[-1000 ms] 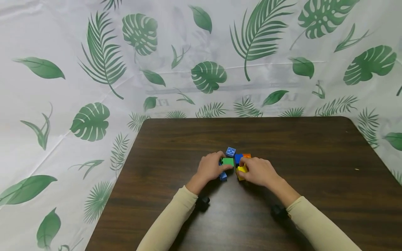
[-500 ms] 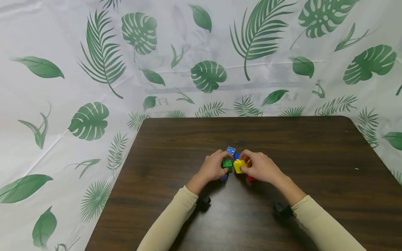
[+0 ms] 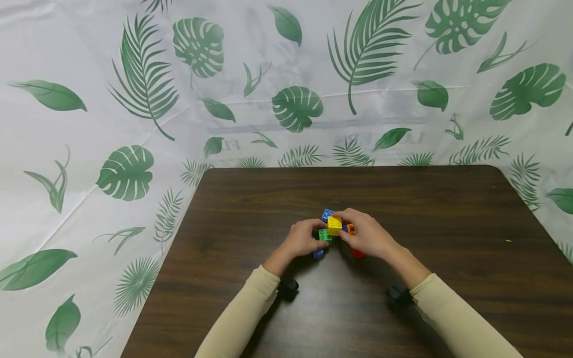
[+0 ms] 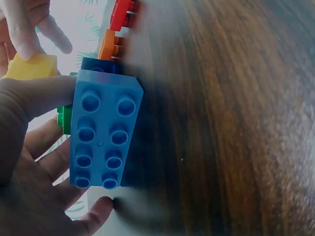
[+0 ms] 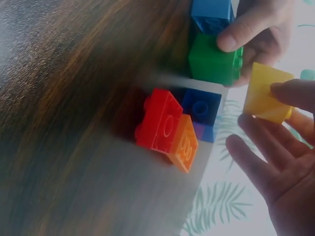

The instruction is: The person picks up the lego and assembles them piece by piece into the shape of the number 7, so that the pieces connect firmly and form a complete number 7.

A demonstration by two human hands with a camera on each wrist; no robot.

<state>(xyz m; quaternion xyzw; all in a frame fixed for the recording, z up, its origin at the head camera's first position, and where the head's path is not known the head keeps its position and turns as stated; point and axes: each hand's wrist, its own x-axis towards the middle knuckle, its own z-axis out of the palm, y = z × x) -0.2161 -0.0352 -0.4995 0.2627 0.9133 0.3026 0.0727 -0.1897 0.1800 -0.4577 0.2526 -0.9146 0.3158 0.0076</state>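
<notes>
My left hand (image 3: 299, 241) pinches a green toy building brick (image 3: 324, 235), its studs up in the head view. In the right wrist view the left thumb presses against the green brick's side. A yellow brick (image 3: 334, 226) is pinched between the thumb and fingers of my right hand (image 3: 371, 236), raised beside and partly over the green one. The two bricks look apart in the right wrist view, where the yellow brick (image 5: 266, 91) shows a smooth side. A long blue brick (image 4: 101, 132) lies on its side by the left hand, studs facing the left wrist camera.
A red brick (image 5: 160, 118), an orange brick (image 5: 184, 142) and a dark blue brick (image 5: 202, 105) lie close together near the right hand. Behind the hands is a patterned blue brick (image 3: 328, 214). The dark wooden table (image 3: 425, 209) meets a leaf-print sheet (image 3: 250, 64).
My right hand has lifted the yellow brick and carried it up and left to the green brick, uncovering the red brick. The left hand has turned the green brick studs up.
</notes>
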